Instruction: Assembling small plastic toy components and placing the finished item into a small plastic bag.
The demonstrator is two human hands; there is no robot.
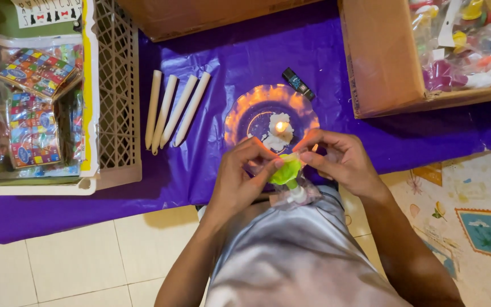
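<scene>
Purple sheet (245,51), both hands (291,165) pinching clear-wrapped green toy (287,169), colourful packets (32,113) in left crate (117,85)

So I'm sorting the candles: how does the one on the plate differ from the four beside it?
The candle on the plate is lit; the four candles are unlit. It is a short melted stub standing in pooled wax; they are long, whole tapers lying flat on the purple sheet. All look pale white wax.

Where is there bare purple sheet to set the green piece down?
Bare purple sheet lies between the four white candles and the plate, and right of the plate below the cardboard box. It is crowded at the plate, where both hands hold the green piece beside the lit candle.
</scene>
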